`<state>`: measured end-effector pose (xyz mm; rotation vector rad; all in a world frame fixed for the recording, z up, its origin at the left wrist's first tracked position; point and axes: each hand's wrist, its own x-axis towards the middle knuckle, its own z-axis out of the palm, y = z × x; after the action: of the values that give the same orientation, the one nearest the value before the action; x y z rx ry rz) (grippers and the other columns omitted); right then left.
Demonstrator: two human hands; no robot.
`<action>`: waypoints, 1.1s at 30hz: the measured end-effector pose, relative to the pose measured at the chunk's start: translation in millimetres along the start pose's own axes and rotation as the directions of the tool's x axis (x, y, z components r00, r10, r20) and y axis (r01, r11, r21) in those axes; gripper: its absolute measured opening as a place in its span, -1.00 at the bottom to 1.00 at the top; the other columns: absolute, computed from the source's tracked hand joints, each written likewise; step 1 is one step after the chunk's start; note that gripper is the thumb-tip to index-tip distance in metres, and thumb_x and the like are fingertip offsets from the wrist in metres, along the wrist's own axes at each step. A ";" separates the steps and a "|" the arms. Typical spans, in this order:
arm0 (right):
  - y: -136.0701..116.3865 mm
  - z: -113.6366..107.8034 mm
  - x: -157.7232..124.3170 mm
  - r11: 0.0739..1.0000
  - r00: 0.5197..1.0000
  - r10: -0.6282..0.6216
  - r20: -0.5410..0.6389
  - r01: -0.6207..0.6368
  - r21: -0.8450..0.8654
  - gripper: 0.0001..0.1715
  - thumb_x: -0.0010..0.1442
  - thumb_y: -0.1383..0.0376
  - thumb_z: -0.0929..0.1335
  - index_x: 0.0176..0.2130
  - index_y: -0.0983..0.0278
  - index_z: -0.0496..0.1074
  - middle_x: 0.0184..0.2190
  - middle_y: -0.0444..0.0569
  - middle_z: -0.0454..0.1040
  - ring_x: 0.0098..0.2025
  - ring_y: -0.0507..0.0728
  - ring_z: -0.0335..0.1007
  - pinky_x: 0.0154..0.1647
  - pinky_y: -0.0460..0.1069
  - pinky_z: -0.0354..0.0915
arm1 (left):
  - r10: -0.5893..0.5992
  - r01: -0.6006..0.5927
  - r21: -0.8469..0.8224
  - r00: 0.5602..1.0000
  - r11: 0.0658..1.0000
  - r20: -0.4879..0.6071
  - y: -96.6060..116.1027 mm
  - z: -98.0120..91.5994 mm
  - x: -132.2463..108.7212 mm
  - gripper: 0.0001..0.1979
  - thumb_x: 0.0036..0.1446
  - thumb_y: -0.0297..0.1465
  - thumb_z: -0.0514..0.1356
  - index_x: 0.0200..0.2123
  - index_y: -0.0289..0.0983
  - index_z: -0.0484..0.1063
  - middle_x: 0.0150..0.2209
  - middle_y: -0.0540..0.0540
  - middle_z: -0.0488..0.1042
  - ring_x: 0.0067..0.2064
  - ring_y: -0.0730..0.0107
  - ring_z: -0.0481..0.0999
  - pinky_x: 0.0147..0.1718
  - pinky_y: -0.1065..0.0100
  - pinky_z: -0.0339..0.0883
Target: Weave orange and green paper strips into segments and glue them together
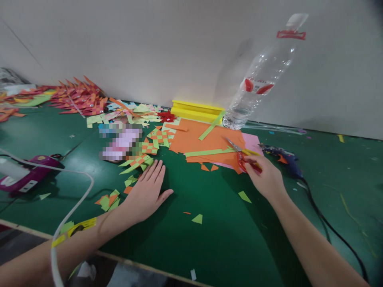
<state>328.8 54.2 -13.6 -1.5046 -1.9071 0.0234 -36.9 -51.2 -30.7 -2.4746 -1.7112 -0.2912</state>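
Observation:
My left hand (151,191) lies flat on the green table, palm down with fingers stretched out. Its fingertips touch or nearly touch a woven green-and-orange paper piece (138,162); similar woven pieces lie just beyond. My right hand (265,175) is closed around the handles of red-handled scissors (239,153), held over a stack of orange paper sheets (206,137). The blades point up and left. A thin yellow item (250,152) shows beside the scissors; whether my hand grips it too I cannot tell. A long green paper strip (209,152) lies under the blades.
A tilted plastic bottle (257,87) leans against the wall behind the sheets, beside a yellow folded strip (196,111). To the right lies a blue glue gun (283,159) with a black cord. A white cable (86,191) crosses my left forearm. Red paper pieces (79,99) are heaped at back left.

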 end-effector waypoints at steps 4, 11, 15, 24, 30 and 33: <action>1.2 0.9 0.8 0.999 0.999 -0.034 0.004 0.034 -0.002 -0.73 0.16 0.19 0.28 -0.22 0.25 0.48 -0.17 0.10 0.56 -0.11 0.28 0.50 -0.07 0.17 0.41 | 0.024 -0.023 0.035 0.999 0.999 -0.042 -3.2 -8.0 -16.1 -0.33 0.35 -0.08 -0.14 0.28 -0.50 0.09 0.31 -0.43 0.13 0.33 -0.03 0.13 0.21 -0.01 0.19; 3.9 4.6 0.1 0.996 0.996 -0.085 0.011 0.085 -0.015 -0.74 0.18 0.20 0.28 -0.20 0.26 0.46 -0.15 0.11 0.56 -0.09 0.30 0.49 -0.06 0.20 0.39 | 0.331 -0.332 -0.008 0.942 0.943 -0.052 23.2 -28.7 -21.2 -0.45 0.34 -0.24 -0.02 0.30 -0.40 0.05 0.35 -0.27 0.09 0.39 0.12 -0.05 0.30 0.06 0.01; 3.9 4.1 -0.3 0.995 0.996 -0.094 0.003 0.094 -0.024 -0.76 0.18 0.21 0.28 -0.21 0.25 0.46 -0.17 0.09 0.56 -0.12 0.28 0.50 -0.09 0.18 0.40 | 0.342 -0.342 -0.061 0.940 0.938 -0.013 33.1 -23.5 -7.5 -0.41 0.34 -0.16 -0.04 0.29 -0.42 0.07 0.36 -0.29 0.06 0.40 0.10 -0.09 0.30 0.06 0.02; 3.7 3.3 -0.3 0.996 0.996 -0.087 0.002 0.087 -0.005 -0.80 0.17 0.23 0.29 -0.22 0.23 0.47 -0.20 0.05 0.57 -0.16 0.25 0.51 -0.14 0.16 0.41 | 0.169 -0.164 -0.063 0.981 0.984 0.090 17.3 -12.9 22.2 -0.39 0.36 -0.07 -0.17 0.28 -0.36 0.13 0.35 -0.24 0.09 0.39 0.08 -0.05 0.29 -0.08 -0.02; 2.9 3.3 -0.9 0.997 0.997 -0.077 0.015 0.077 0.003 -0.78 0.17 0.22 0.28 -0.22 0.23 0.46 -0.19 0.06 0.57 -0.14 0.26 0.50 -0.13 0.17 0.41 | 0.106 -0.124 0.075 0.974 0.989 0.200 23.0 -23.6 13.0 -0.42 0.35 -0.11 -0.08 0.29 -0.34 0.13 0.35 -0.25 0.07 0.36 0.01 0.06 0.18 -0.25 0.12; 1.7 2.5 -0.5 0.997 0.997 -0.078 0.013 0.078 0.005 -0.77 0.18 0.21 0.28 -0.22 0.24 0.46 -0.18 0.07 0.57 -0.13 0.27 0.50 -0.12 0.17 0.41 | 0.093 -0.134 0.142 0.960 0.981 0.263 30.7 -34.1 7.8 -0.43 0.31 -0.12 0.02 0.29 -0.26 0.15 0.35 -0.20 0.07 0.34 -0.07 0.09 0.07 -0.30 0.25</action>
<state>329.0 55.3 -16.4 -1.4297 -1.9732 0.0021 -8.5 -62.0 4.7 -2.5683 -1.5954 0.1779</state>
